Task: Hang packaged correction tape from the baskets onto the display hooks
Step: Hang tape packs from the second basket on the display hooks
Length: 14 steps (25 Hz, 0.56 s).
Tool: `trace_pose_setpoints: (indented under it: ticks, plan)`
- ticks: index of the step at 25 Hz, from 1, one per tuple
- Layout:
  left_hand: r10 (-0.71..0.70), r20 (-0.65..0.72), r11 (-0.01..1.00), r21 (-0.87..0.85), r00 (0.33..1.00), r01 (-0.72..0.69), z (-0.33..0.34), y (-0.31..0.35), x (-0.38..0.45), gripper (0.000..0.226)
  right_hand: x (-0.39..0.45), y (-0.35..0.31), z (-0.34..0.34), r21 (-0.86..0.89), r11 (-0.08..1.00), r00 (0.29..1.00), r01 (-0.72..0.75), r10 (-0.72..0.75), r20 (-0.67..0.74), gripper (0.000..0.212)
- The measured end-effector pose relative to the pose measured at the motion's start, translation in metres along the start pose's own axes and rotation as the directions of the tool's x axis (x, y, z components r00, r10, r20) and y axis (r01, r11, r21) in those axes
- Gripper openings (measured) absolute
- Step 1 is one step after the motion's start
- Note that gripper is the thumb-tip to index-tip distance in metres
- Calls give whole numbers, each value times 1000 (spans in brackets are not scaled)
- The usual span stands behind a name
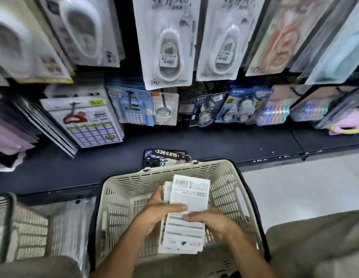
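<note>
Cardboard-backed packs [187, 213] sit stacked between both hands, printed backs facing up, over the cream basket [122, 189]. The left hand [154, 211] grips the stack's left edge, thumb laid across the top card; the right hand [212, 219] holds the right edge, fingertips curled onto the card face. Neither hand is free.

By the look of them, the packs are light, thin and fairly stiff, with smooth card that may slide card on card, so a loose stack could fan out or spill. The plastic blister on the hidden face would be the bulky, crushable part. A sensible hold is a pinch on the flat card margin near the hang hole, which keeps the hole clear for the hook; the hole itself cannot be seen from here.

Counts: one stack in the hands, at least three cards visible at its edges, the exact number unclear. Two baskets show, one under the hands and a second basket [28, 227] to the left of the left hand. Beyond the hands, two white tape packs [168, 47] hang in sharp view, with more blurred ones either side. One phone [154, 160] lies on the shelf just past the basket.
</note>
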State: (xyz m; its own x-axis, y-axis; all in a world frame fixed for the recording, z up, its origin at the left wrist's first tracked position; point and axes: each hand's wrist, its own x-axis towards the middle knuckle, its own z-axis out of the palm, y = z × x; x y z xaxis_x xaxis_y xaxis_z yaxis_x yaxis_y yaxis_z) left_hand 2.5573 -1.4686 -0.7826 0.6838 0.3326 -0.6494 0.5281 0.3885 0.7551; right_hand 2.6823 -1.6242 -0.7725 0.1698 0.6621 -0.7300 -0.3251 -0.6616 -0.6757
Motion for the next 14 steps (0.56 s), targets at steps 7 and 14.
trace_pose_setpoints:
  ticks: [7,14]
  plan:
    - [863,132,377,474,487,-796,12,194,-96,58,-113,-124,-55,259,942,964,214,-247,101,69]
    - [734,679,-623,674,1,-396,14,242,-175,62,-172,-188,-8,304,761,778,573,-622,88,70]
